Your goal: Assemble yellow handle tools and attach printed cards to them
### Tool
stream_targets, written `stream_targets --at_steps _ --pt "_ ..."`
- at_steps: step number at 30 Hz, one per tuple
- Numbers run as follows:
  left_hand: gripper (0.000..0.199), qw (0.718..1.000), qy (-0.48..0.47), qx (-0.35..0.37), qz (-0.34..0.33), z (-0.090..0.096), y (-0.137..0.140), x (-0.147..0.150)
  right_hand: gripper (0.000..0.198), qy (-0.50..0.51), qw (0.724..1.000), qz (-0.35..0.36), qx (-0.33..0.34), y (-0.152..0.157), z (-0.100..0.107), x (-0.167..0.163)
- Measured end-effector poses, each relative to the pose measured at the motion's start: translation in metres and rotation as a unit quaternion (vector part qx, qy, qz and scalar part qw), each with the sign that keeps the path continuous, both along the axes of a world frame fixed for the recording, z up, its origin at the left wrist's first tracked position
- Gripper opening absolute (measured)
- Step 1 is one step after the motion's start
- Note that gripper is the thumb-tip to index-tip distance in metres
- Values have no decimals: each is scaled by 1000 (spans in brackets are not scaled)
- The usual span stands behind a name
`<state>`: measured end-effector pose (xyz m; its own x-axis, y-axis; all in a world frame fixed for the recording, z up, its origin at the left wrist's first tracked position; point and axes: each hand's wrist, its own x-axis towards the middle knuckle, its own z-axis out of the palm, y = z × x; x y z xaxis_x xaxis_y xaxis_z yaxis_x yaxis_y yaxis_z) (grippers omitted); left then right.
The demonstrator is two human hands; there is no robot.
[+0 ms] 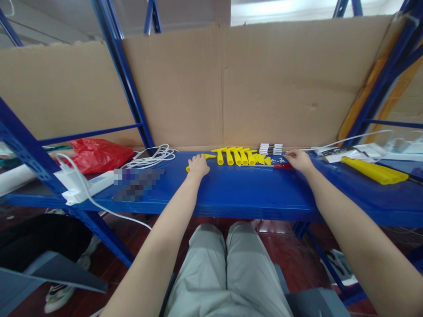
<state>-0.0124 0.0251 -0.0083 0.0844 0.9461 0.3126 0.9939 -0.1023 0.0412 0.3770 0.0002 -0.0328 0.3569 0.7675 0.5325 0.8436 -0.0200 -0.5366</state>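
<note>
My left hand (198,165) is closed over a yellow plastic piece (209,156), whose ends stick out on both sides of the fingers. To its right stands a row of several yellow T-shaped plastic handles (230,157) with round hollow ends facing me. Small flat yellow pieces (263,159) lie beside them. My right hand (299,160) rests at the right end of this group, fingertips pinched together; what they hold, if anything, is too small to tell. Just below those fingertips lies a screwdriver with a red handle (283,166). Tiny dark bits (276,160) are scattered nearby.
A stack of white-and-black pieces (271,149) stands against the cardboard wall (264,88). Left on the blue shelf (244,189) are a red plastic bag (102,155), coiled white cable (158,155) and power strip (99,182). Larger yellow pieces (375,171) lie right. A person's leg shows lower left.
</note>
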Motion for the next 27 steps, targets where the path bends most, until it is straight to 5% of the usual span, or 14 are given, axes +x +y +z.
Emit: stream_targets --at_steps 5,17,27 --pt "55 999 12 -44 -11 0 -1 1 19 -5 1000 3 -2 0 1 0" --pt "43 997 21 24 65 12 -9 3 20 -2 1000 6 5 0 0 1" --pt "42 998 14 33 57 6 -8 4 20 -6 1000 4 -3 0 3 -4"
